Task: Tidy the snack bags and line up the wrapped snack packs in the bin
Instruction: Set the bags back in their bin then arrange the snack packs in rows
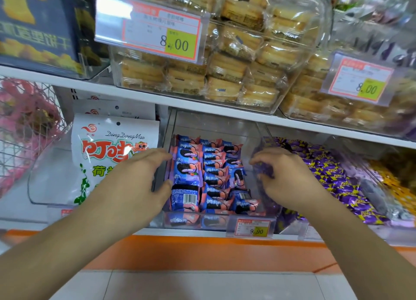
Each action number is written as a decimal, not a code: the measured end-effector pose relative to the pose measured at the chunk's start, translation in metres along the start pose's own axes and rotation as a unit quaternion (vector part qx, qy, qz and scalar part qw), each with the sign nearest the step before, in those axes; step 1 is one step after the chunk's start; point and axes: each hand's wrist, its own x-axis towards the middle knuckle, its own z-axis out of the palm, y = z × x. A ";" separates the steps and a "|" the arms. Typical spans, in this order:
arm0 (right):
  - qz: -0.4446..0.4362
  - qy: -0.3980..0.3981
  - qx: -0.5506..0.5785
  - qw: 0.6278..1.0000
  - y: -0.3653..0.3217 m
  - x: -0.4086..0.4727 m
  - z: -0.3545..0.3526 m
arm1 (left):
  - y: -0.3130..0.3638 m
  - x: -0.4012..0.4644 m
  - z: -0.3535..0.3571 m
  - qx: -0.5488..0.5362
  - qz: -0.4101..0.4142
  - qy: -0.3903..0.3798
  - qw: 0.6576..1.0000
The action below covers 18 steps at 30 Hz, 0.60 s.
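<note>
We are flanking the clear bin (216,128) of light, slippery, crushable wrapped cookie packs (209,175); left hand (139,180) fingers loosely spread, right hand (290,178) fingers curled, seemingly empty; we judge gripping pack edges safest.

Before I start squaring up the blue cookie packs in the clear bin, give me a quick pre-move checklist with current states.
1. Left hand free: ok, its fingers are spread at the bin's left wall and it holds nothing.
2. Right hand free: cannot tell, its fingertips curl at the right wall.
3. Blue cookie packs lined up: not ok, several are tilted and the front-left one shows its barcode.
4. Clear bin seated on the shelf: ok.
5. White snack bag upright: ok.
6. Purple candies kept out of the bin: ok.
</note>
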 end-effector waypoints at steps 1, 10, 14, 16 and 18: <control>0.004 -0.004 -0.006 1.000 0.004 -0.002 0.001 | 0.001 0.001 0.001 0.008 0.008 0.002 1.000; 0.027 0.018 0.035 0.999 0.033 -0.011 0.005 | 0.053 0.044 0.041 0.010 0.096 -0.076 0.992; 0.029 0.038 0.078 0.996 0.044 -0.016 0.011 | 0.072 0.094 0.071 0.027 0.101 -0.130 0.986; 0.027 0.047 0.096 0.994 0.049 -0.018 0.016 | 0.079 0.118 0.086 0.045 0.101 -0.145 0.983; 0.021 0.057 0.111 0.992 0.052 -0.018 0.018 | 0.085 0.140 0.102 0.068 0.102 -0.165 0.979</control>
